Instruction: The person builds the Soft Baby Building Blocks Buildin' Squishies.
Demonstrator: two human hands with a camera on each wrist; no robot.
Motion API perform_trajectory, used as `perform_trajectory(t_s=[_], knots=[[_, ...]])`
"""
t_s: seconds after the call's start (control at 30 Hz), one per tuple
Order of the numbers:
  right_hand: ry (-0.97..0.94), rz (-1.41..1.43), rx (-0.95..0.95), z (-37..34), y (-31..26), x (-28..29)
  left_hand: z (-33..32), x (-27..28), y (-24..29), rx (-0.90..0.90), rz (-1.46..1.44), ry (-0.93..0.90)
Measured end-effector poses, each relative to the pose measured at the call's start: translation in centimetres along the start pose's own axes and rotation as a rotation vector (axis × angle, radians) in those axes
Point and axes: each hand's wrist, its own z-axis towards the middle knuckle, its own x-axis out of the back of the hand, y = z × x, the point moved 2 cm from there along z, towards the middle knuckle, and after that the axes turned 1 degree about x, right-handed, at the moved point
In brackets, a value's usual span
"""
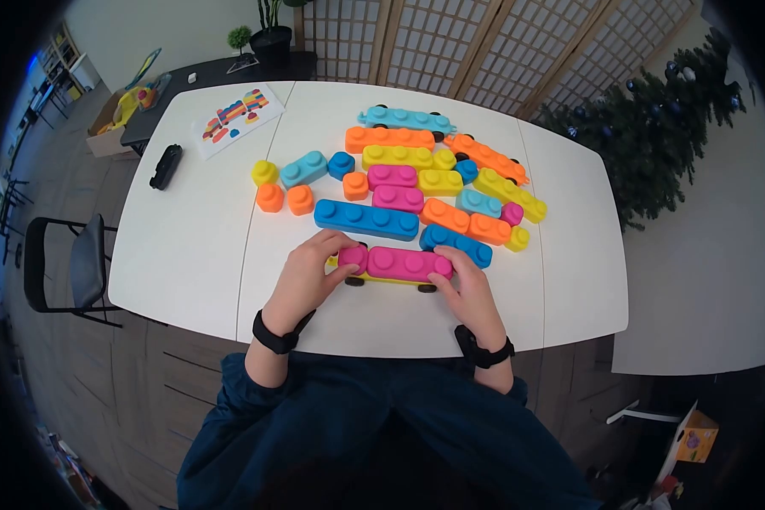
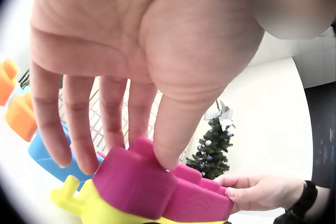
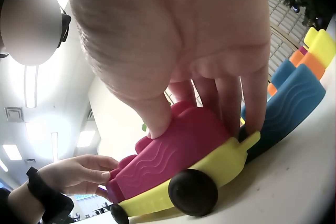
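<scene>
A yellow wheeled base [image 1: 391,281] lies near the table's front edge, carrying a short magenta block [image 1: 354,258] at its left end and a long magenta block [image 1: 406,264] beside it. The left hand [image 1: 304,276] holds the short block between thumb and fingers; in the left wrist view its thumb rests at the top of that block [image 2: 134,182]. At the far end, the right hand [image 1: 471,293] grips the long block, its thumb on top in the right wrist view and its fingers behind. Black wheels [image 3: 193,192] show under the base [image 3: 226,166].
Beyond the hands lie long blue blocks [image 1: 365,219] and several orange, yellow, teal and magenta blocks. A teal wheeled base [image 1: 406,119] and an orange one [image 1: 486,158] stand at the back. A picture sheet [image 1: 238,121] and a black object [image 1: 167,167] lie at the left.
</scene>
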Motion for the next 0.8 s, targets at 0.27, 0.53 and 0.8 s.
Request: perform_trajectory(t_s=[0.27,0.53,0.8], knots=[[-0.003,0.039,-0.042,-0.5,-0.4,0.9,0.6,4.1,-0.1,0.032,0.028,0.046],[-0.056,0.083,-0.062,-0.7,0.9,0.4,8.3,11.0,-11.6,0.090,0.503,0.057],[-0.041,0.063,-0.071,-0.8,0.7,0.3,10.0,12.4,-13.4,0.079,0.540,-0.088]])
